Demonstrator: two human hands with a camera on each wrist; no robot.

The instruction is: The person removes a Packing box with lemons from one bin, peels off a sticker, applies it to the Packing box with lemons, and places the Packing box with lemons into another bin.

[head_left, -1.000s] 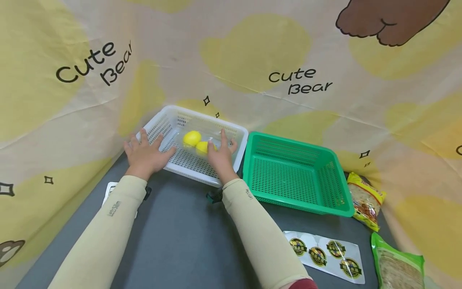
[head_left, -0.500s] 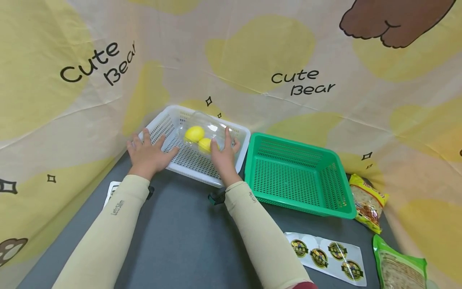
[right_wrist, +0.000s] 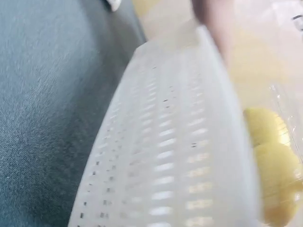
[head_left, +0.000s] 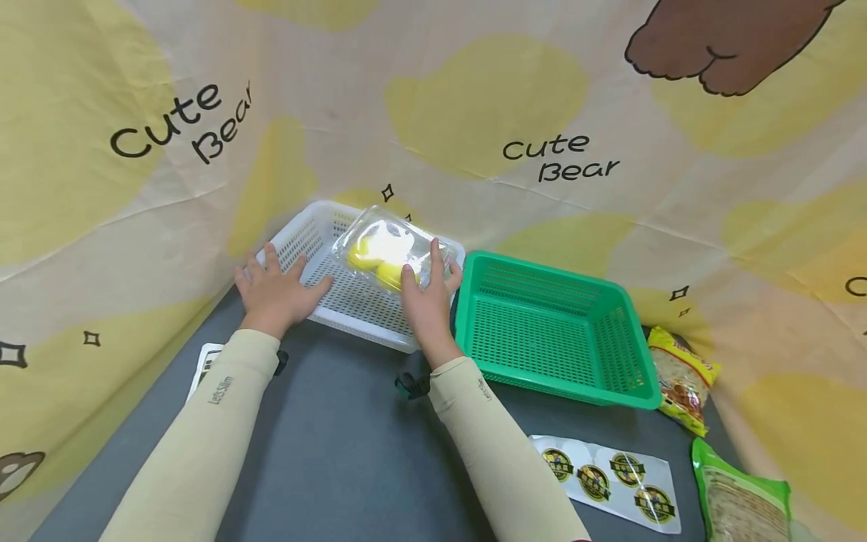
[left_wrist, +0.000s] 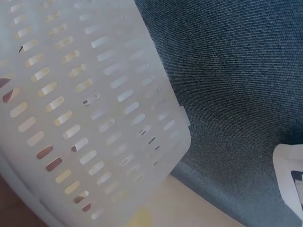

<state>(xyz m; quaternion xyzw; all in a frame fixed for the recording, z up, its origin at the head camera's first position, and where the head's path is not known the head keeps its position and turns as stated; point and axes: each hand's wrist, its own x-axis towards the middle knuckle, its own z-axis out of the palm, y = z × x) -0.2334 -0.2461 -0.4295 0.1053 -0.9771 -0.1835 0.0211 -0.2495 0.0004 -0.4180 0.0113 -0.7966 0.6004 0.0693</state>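
Observation:
In the head view my right hand [head_left: 428, 305] holds a clear plastic box [head_left: 389, 237] by its right end, thumb at the front and fingers behind. Two lemons [head_left: 389, 276] show through the box, partly hidden by a bright glare on the plastic. The box is tilted over the white perforated basket [head_left: 362, 325], its far edge overlapping the basket's back rim. My left hand [head_left: 274, 295] lies with spread fingers on the basket's left front rim. The right wrist view shows the lemons [right_wrist: 276, 182] beyond the basket's side wall [right_wrist: 161, 142]; the hand itself is mostly hidden there.
Right beside the white basket stands a green perforated basket [head_left: 558, 390]. A sheet of round stickers [head_left: 609, 485], a yellow snack bag [head_left: 684, 380] and a green-edged bag [head_left: 741, 493] lie at the right. A white-edged item [head_left: 203, 365] lies partly under the left forearm. A printed cloth hangs behind.
The clear box has risen and tilted in my right hand, its top turning toward the camera and catching glare. The right hand has shifted slightly right; the left hand stays on the rim.

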